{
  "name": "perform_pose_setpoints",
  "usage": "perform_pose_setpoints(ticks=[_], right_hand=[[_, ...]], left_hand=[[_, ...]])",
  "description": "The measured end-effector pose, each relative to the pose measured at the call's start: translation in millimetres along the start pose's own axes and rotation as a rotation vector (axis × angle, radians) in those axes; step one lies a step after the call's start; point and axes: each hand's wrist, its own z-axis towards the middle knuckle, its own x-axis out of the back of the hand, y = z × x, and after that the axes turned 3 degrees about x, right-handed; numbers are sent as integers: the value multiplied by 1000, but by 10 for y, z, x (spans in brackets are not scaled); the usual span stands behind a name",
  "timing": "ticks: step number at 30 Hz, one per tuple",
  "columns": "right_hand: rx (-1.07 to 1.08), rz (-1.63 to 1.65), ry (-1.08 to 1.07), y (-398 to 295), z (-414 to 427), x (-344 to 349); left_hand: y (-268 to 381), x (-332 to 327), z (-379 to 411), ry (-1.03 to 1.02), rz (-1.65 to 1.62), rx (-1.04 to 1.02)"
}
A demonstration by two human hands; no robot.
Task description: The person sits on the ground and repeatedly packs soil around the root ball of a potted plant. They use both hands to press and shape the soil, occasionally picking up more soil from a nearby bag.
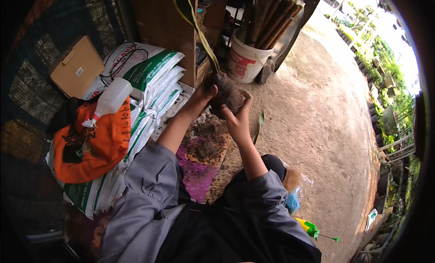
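Note:
Between my two hands I hold a dark, fibrous root ball point(228, 91) with a snake plant leaf point(200, 30) rising from its top. My left hand point(201, 98) grips its left side, thumb near the top. From the right and below, my right hand point(238, 117) cups it with bent fingers and the thumb in front. Beneath lies a purple and orange mat point(200, 179), strewn with dark soil and loose fibre point(205, 147). A cut green leaf point(260, 125) rests on the ground, right of my right hand.
Stacked white and green sacks point(149, 76) stand left, with an orange bag point(91, 144), a white spray bottle point(114, 94) and a cardboard box point(77, 68) on top. A white bucket point(246, 60) holds brooms ahead. A yellow-green sprayer point(308, 227) lies right. Potted plants point(384, 89) line the far right.

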Motion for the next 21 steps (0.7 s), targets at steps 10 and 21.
perform_pose_setpoints(ticks=[10, 21], right_hand=[[-181, 240, -72, 156, -55, 31], [-302, 520, -15, -40, 0, 3]], left_hand=[[15, -9, 35, 114, 338, -98], [29, -92, 8, 41, 362, -202]])
